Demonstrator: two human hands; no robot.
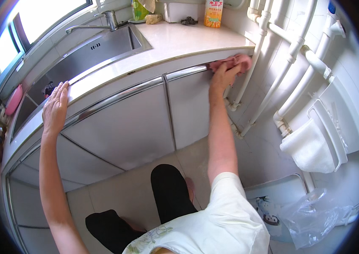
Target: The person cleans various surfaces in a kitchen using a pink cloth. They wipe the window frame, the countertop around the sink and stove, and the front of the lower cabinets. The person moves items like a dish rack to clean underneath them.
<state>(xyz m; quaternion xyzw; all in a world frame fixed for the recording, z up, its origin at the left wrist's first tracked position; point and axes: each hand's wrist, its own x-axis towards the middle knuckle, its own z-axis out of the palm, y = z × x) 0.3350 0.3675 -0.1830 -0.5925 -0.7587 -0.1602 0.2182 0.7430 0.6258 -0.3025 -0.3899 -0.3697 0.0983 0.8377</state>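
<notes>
My right hand [223, 77] grips a pink cloth [241, 62] against the right end of the cabinet front, just under the countertop [182, 38]. The cloth touches the metal trim [189, 72] along the top of the right cabinet door [189, 108]; part of it is hidden by my fingers. My left hand [55, 106] rests flat on the counter's front edge beside the sink [94, 52], fingers together and extended, holding nothing. Below my arms stretch the white cabinet doors [119, 127] with shiny metal strips.
White pipes [247, 76] run down the wall close to the cloth. A faucet [111, 20], an orange bottle [213, 14] and a steel-wool scrubber [189, 21] stand at the back. A white mesh cloth [309, 149] and a clear plastic bag [312, 219] hang at the right.
</notes>
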